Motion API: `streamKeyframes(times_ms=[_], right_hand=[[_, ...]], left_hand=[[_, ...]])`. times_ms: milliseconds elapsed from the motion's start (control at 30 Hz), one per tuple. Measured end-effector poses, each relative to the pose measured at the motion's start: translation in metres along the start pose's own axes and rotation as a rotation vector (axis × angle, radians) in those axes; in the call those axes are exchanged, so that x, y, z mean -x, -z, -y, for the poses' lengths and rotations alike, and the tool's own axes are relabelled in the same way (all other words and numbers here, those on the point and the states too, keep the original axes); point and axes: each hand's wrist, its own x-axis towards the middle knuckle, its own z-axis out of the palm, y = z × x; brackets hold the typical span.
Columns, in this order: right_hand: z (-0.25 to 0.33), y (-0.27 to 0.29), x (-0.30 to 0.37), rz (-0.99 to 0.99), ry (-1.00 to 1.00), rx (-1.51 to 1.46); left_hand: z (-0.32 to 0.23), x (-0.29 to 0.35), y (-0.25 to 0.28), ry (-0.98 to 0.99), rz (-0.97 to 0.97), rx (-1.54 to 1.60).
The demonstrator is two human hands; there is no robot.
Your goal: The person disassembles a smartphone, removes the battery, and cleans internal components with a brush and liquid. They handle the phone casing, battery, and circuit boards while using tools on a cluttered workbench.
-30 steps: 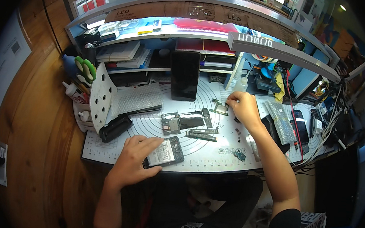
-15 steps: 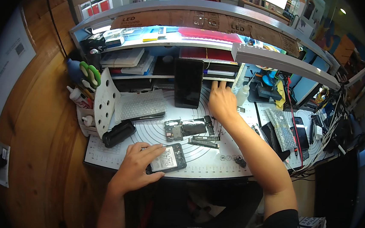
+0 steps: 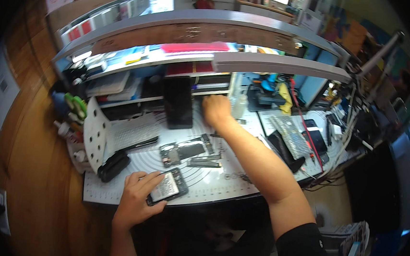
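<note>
Black opened phone (image 3: 170, 187) sits under the left hand (image 3: 138, 199), fingers spread, likely steadying it; right hand's (image 3: 217, 111) fingers, I can't tell.

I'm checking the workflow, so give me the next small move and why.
Probably draw the right hand toward the opened phone: the left hand spans that phone, while the right is stretched out by the lower shelf, and whether it grasps anything there can't be told.
</note>
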Motion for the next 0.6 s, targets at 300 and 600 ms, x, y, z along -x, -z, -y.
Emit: streamKeyframes(times_ms=[300, 600], right_hand=[[-0.051, 0.065, 0.117, -0.368, 0.168, -0.377], [-0.265, 0.015, 0.091, -0.485, -0.239, -0.170]], left_hand=[[0.001, -0.008, -0.004, -0.003, 0.025, -0.014], [-0.003, -0.011, 0.001, 0.026, 0.035, 0.026]])
